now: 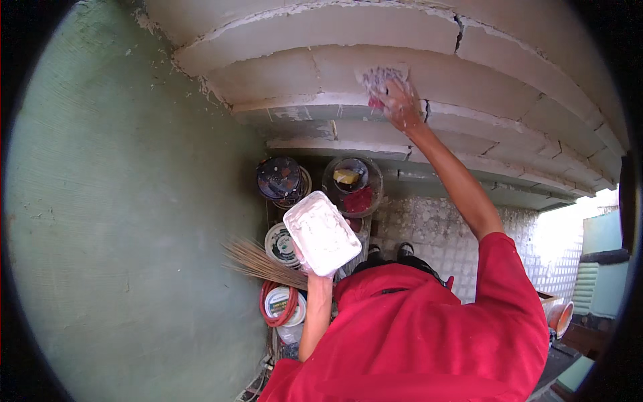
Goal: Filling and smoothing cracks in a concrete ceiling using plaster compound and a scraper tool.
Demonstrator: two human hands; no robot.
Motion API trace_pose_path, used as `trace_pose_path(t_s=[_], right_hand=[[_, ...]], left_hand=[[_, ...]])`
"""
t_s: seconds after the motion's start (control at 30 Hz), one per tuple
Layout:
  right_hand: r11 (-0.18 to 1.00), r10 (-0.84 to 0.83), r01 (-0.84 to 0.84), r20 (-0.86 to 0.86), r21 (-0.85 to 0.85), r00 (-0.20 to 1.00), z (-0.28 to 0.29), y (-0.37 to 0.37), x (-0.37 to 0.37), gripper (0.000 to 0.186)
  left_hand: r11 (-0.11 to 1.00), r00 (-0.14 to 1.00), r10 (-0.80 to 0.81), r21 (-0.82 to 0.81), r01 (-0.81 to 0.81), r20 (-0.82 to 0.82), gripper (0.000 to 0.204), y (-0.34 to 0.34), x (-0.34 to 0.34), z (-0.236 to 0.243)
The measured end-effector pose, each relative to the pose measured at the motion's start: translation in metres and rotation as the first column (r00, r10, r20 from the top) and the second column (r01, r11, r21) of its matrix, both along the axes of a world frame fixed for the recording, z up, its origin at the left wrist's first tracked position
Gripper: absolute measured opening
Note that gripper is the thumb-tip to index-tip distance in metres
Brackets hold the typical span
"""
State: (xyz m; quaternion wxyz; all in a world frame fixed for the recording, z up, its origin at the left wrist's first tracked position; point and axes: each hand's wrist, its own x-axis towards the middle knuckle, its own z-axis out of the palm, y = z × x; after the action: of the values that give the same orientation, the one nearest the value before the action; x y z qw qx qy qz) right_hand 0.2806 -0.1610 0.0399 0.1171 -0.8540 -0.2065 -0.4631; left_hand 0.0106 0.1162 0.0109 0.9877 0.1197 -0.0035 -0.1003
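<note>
My left hand [308, 269] supports a white rectangular tub [323, 234] from beneath, its fingers curled round the left side. Inside the tub, pale paste coats the bottom and walls. Stretched up to the block wall [268, 74], my right hand [400, 104] is closed round a small red tool [376, 102]. Most of that tool is hidden by the hand, and its exact kind cannot be made out. Just above the knuckles, a patch of wet, streaky whitish paste [383, 74] lies on a block, touching or very close to the fingers.
A plain green wall [134, 187] rises on the left. Along its foot stand a stained dark bucket [278, 177], lidded pails [280, 242], a stick broom [258, 261] and a coiled red hose [289, 315]. A round basin [375, 175] holds a yellow sponge [346, 176]. Tiled floor [442, 224] lies right.
</note>
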Motion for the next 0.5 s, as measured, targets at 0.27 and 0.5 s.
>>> trace_pose_path(t_s=[0.27,0.5], right_hand=[[0.993,-0.062,0.055,0.058,0.106,0.996,0.08,0.012,-0.032,0.046],[0.996,0.001,0.002,-0.04,0.086,0.999,0.024,0.03,-0.011,0.049]], left_hand=[[0.999,0.998,0.04,0.034,-0.038,-0.058,0.078,0.004,0.0,-0.003],[0.998,0.997,0.022,0.055,-0.018,-0.078,0.076,-0.004,0.003,-0.001]])
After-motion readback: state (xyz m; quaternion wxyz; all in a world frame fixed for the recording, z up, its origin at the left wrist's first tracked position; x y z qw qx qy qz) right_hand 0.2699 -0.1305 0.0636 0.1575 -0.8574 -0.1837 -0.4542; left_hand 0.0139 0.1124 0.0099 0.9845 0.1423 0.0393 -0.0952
